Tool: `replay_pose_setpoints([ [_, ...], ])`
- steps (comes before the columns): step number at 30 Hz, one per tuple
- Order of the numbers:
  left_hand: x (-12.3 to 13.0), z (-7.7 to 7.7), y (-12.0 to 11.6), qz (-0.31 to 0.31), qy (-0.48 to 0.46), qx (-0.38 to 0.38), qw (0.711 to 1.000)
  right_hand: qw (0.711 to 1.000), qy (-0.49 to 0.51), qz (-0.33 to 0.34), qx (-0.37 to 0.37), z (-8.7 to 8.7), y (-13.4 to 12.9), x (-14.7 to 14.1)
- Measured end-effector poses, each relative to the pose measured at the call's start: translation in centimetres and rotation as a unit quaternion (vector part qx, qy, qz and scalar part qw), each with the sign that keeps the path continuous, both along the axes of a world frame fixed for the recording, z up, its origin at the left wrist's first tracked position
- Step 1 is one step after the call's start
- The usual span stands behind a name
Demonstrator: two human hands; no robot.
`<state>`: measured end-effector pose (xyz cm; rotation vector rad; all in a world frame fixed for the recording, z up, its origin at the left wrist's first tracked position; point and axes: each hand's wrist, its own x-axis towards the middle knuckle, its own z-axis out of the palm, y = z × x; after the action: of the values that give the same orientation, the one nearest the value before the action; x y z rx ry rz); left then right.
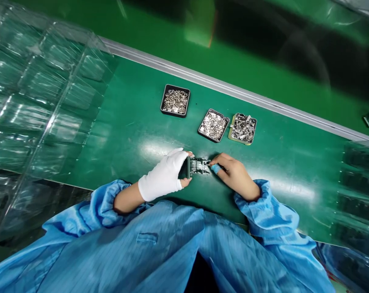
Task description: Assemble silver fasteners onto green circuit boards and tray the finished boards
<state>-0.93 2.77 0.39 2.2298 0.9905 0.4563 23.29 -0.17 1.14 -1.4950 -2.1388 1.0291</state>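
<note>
My left hand (164, 176), in a white glove with bare fingertips, is closed around a small dark metal-and-plastic assembly (198, 166). The assembly is held just above the green mat, its wide dark end towards the glove and its slim prongs pointing right. My right hand (233, 173) is bare, with blue tape around a digit. Its thumb and forefinger are pinched together at the assembly's right end. Whatever lies between those fingertips is too small to make out.
Beyond my hands stand a black tray of small metal parts (175, 100), a middle tray of shiny pieces (214, 125) and a right tray of larger metal bits (243, 128). Clear plastic compartment trays (47, 81) fill the left; another tray (360, 183) lies right. A metal rail (203, 79) borders the table.
</note>
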Motion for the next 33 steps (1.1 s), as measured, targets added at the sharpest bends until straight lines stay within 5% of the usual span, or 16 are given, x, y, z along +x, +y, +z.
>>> replay_pose_setpoints([
  [19,-0.3,0.0,0.0,-0.006,0.031,-0.013,0.999,0.983,-0.104,0.054,-0.138,1.9,2.9,-0.8],
  [33,0.0,0.1,0.0,0.002,0.032,-0.018,0.999,0.989,-0.065,0.055,-0.124,1.3,2.1,0.2],
])
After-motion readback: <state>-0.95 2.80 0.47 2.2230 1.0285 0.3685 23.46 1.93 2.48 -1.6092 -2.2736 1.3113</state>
